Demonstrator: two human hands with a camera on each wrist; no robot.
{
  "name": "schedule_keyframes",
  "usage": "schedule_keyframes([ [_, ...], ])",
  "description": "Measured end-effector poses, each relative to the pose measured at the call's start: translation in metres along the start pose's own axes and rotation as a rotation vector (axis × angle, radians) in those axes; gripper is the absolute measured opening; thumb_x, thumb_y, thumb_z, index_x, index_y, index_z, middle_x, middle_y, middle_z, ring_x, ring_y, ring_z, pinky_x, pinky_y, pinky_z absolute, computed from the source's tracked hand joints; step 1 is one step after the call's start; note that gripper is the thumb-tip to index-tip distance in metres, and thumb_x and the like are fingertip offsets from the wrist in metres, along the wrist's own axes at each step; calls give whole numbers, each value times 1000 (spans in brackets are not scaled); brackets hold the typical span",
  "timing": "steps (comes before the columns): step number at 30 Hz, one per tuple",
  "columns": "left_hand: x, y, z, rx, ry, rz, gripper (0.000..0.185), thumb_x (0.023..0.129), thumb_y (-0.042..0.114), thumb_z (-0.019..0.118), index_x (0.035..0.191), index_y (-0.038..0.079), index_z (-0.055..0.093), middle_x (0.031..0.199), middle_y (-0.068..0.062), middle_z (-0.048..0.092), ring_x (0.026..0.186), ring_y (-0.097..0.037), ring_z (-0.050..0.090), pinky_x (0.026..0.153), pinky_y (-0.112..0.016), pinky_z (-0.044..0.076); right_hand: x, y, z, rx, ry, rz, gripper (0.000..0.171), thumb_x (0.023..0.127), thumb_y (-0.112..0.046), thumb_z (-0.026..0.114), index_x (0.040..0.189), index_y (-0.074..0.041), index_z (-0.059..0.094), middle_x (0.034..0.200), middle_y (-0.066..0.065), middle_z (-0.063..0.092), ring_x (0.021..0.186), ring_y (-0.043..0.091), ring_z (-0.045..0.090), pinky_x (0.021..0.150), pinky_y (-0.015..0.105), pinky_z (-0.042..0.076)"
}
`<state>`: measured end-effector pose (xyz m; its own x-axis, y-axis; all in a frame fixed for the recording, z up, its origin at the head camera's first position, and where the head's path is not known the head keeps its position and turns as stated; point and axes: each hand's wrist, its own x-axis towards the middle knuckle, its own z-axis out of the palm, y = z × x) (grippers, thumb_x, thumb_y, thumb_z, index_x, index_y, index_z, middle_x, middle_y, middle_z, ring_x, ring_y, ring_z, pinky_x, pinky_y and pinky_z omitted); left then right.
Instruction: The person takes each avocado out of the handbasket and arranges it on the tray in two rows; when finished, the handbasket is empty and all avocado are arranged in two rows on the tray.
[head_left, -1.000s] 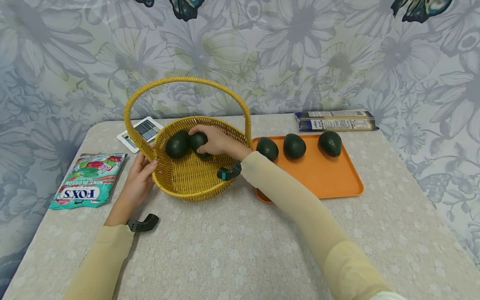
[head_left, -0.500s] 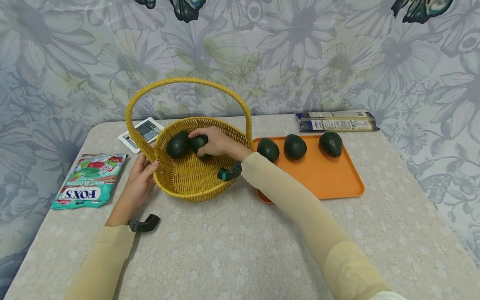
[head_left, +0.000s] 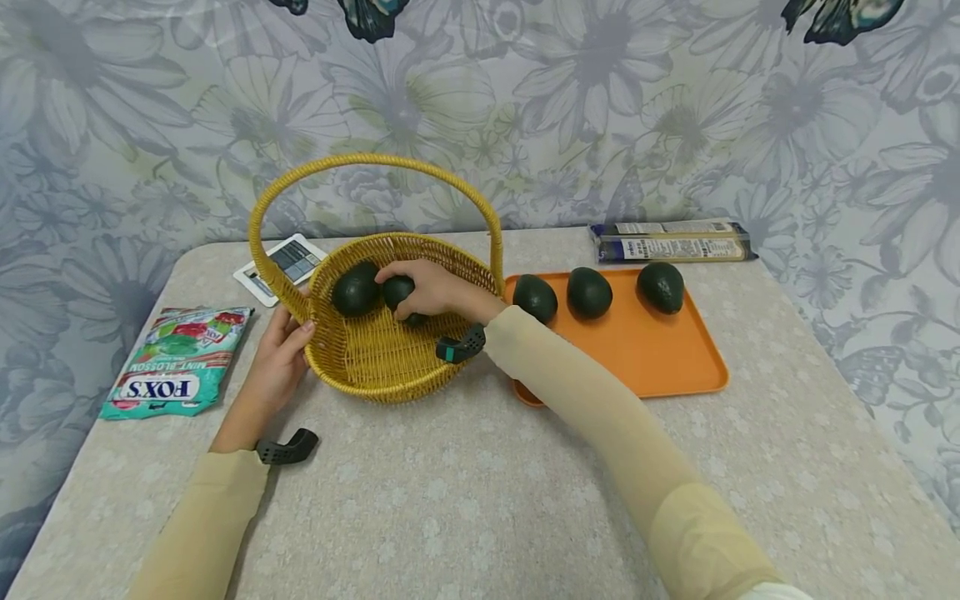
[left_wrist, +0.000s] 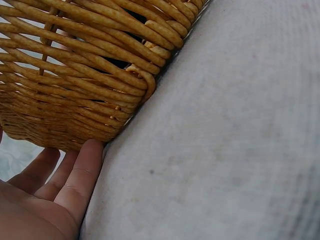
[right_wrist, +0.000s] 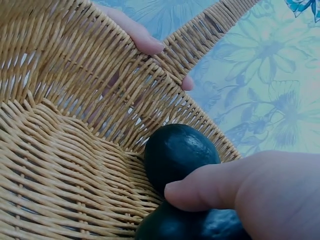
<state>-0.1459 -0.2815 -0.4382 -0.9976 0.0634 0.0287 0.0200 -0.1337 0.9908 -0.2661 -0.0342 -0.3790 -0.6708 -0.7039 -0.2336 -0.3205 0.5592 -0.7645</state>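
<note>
A yellow wicker basket (head_left: 382, 358) with a tall hoop handle stands left of the table's middle. My left hand (head_left: 281, 354) holds its left rim, thumb over the edge near the handle's foot. From below, the left wrist view shows that hand's fingers (left_wrist: 82, 172) against the outer weave. Inside the basket my right hand (head_left: 431, 290) grips a dark green avocado (head_left: 398, 291), its far side partly hidden by the hand. Close beside it lies another avocado (head_left: 356, 290). In the right wrist view my right thumb (right_wrist: 200, 192) lies over the held avocado (right_wrist: 190, 225).
To the right, an orange tray (head_left: 630, 358) carries three avocados, one of them (head_left: 588, 292) in the middle. Behind it lies a clear-wrapped pack (head_left: 675, 242). A teal candy bag (head_left: 180, 358) is at the left, and a white device (head_left: 296, 258) sits behind the basket.
My right hand has shifted slightly nearer and to the right inside the basket, still gripping the avocado. The left hand keeps its hold on the rim.
</note>
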Motion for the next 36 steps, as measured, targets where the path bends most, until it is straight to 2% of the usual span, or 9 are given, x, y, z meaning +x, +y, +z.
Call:
schedule_keyframes([
  [6, -1, -1, -3, -24, -6, 23, 51, 109, 19, 48, 157, 23, 31, 142, 3, 42, 121, -8, 52, 86, -17, 55, -1, -2, -1, 46, 21, -2, 61, 90, -10, 75, 146, -21, 54, 151, 10, 47, 113, 24, 61, 85, 32, 53],
  [17, 0, 0, -1, -4, -1, -6, 58, 108, 21, 49, 162, 27, 26, 147, 2, 37, 125, -7, 47, 88, -17, 54, -21, -9, -15, -15, 36, -74, 59, 90, -11, 75, 145, -17, 54, 146, 10, 50, 112, 25, 59, 85, 34, 54],
  [23, 2, 0, -2, -2, -5, -1, 58, 109, 21, 49, 161, 27, 26, 151, -2, 34, 127, -7, 45, 88, -16, 53, -39, -14, -20, 60, 23, -117, 59, 91, -13, 74, 146, -16, 53, 148, 7, 50, 115, 24, 59, 89, 35, 54],
  [28, 1, 0, -3, -17, -18, 10, 57, 109, 20, 48, 161, 26, 26, 147, 3, 37, 126, -7, 46, 88, -17, 54, -54, -16, -24, 95, -5, -179, 60, 90, -11, 73, 146, -12, 52, 150, 7, 49, 120, 26, 58, 92, 35, 55],
  [36, 1, -2, -2, -23, -13, 20, 57, 109, 19, 49, 161, 25, 27, 148, 3, 38, 125, -6, 48, 89, -16, 54, -92, -14, -34, 212, -4, -187, 58, 89, -6, 73, 143, -15, 55, 152, 4, 47, 124, 28, 56, 95, 39, 54],
])
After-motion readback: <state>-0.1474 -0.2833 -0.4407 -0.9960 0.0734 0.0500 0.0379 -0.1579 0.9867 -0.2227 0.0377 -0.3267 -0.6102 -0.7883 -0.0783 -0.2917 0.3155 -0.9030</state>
